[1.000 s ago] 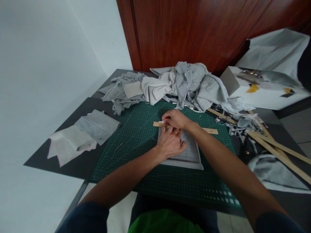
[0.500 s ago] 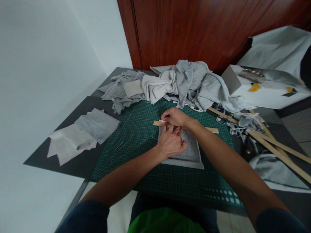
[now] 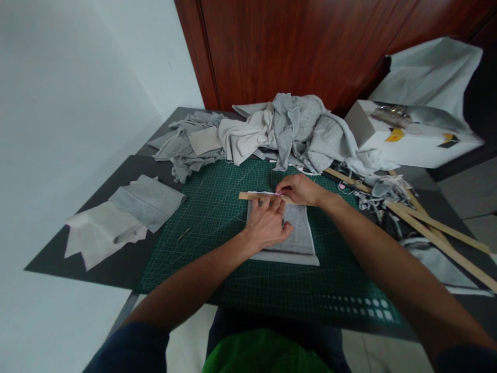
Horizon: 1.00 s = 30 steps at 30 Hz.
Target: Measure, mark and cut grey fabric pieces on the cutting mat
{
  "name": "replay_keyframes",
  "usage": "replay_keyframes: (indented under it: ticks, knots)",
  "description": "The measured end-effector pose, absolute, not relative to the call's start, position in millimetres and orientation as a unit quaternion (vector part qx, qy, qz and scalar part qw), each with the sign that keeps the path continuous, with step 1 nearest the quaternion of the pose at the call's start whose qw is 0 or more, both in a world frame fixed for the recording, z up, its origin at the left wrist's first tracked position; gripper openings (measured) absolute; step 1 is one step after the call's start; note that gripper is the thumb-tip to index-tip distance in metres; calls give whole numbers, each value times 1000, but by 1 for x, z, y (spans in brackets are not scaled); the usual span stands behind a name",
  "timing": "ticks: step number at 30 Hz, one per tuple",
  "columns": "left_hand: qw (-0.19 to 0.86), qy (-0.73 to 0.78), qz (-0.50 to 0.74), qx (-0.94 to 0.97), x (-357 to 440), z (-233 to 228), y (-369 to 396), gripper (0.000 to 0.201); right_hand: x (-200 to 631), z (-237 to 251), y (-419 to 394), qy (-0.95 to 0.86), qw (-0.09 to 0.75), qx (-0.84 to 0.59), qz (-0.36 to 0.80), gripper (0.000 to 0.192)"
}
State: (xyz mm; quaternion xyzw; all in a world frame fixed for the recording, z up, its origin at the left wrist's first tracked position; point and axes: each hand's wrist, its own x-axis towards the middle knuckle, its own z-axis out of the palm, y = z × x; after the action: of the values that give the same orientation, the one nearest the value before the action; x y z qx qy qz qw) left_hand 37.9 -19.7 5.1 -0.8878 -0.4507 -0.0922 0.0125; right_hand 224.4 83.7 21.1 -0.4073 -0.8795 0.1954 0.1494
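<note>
- The dark worktop (image 3: 116,264) carries a green cutting mat (image 3: 217,217), with a heap of grey fabric (image 3: 279,129) at its far edge.
- A folded grey fabric piece (image 3: 297,235) lies near the middle of the mat.
- My left hand (image 3: 267,225) presses flat and open on that piece.
- A wooden ruler (image 3: 252,196) lies across the piece's far edge.
- My right hand (image 3: 301,189) pinches a small pink marker against the ruler.

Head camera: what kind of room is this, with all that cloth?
Probably a home sewing or craft corner. A green cutting mat covers the dark table, a heap of grey fabric lies behind it, and both hands press a wooden ruler onto a grey fabric piece.
</note>
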Motion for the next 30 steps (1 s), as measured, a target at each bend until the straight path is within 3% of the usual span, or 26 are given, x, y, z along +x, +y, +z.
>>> replay_keyframes:
  ticks: [14, 21, 30]
  knots:
    - [12, -452, -94, -887, 39, 6, -20, 60, 246, 23, 69, -869, 207, -424, 148, 20]
    - [14, -453, -93, -887, 39, 6, -19, 58, 247, 12, 69, -887, 174, -411, 121, 21]
    - [2, -452, -93, -887, 39, 5, -19, 60, 224, 5, 74, -889, 197, -391, 135, 19]
